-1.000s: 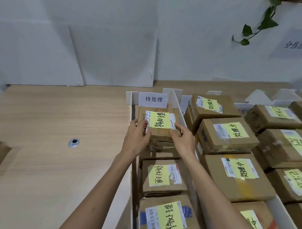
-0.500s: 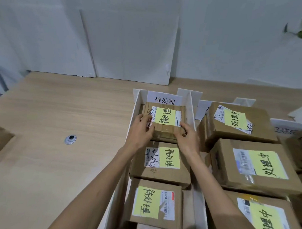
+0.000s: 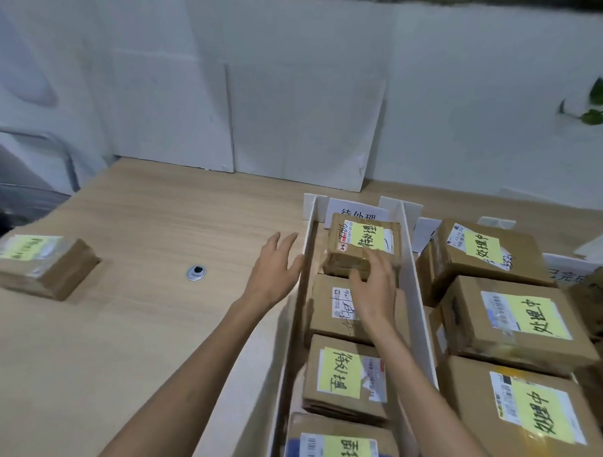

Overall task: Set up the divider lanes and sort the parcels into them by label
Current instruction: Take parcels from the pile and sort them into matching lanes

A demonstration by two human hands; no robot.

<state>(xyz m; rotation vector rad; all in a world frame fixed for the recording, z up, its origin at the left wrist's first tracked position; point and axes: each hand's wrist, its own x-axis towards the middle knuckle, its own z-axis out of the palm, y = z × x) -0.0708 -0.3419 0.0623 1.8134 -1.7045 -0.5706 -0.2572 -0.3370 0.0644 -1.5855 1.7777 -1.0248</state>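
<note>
The wooden table fills the left half, its near edge cut off by the frame. On its right side, two white divider walls bound a lane holding a row of four brown parcels with yellow labels. The nearest parcel is cropped at the bottom. The next lane to the right holds larger parcels, the outermost running out of view. A lone parcel sits well apart at the table's left, its label too blurred to read. The far parcel in the lane half hides the lane sign behind it. The right hand hovers at that parcel's near edge, fingers loosely spread and gripping nothing. Whether it touches is unclear, and it covers part of the label on the second parcel. The left hand, fingers straight, splayed and empty, is just outside the left wall. A small metal grommet sits in the tabletop.
</note>
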